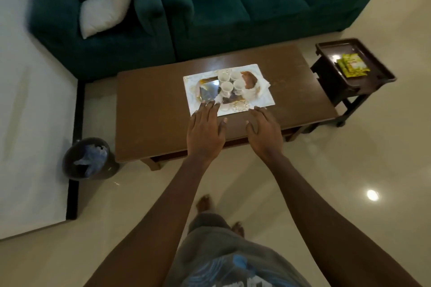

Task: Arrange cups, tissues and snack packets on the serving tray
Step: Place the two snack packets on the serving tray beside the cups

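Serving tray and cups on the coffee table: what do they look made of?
Serving tray: likely polished metal, mirror-bright, its bare left part reflecting light, rim gold-toned. Cups: white, smooth, probably glazed ceramic, though plastic cannot be ruled out.

A white placemat (264, 98) is laid on a brown tabletop (151, 105). A shiny metal tray (207, 91) is set on the placemat, and four white cups (229, 82) are grouped upright at its middle. White tissues (253, 94) are bunched at the tray's right end, beside a brown item that cannot be identified. The left hand (206, 130) and the right hand (264, 133) are held palm down at the placemat's near edge, fingers (210, 109) straight; whether anything is touched cannot be told. Green-yellow snack packets (352, 67) are stacked on a dark side table (326, 50), well apart to the right. A green sofa (233, 7) is placed behind.
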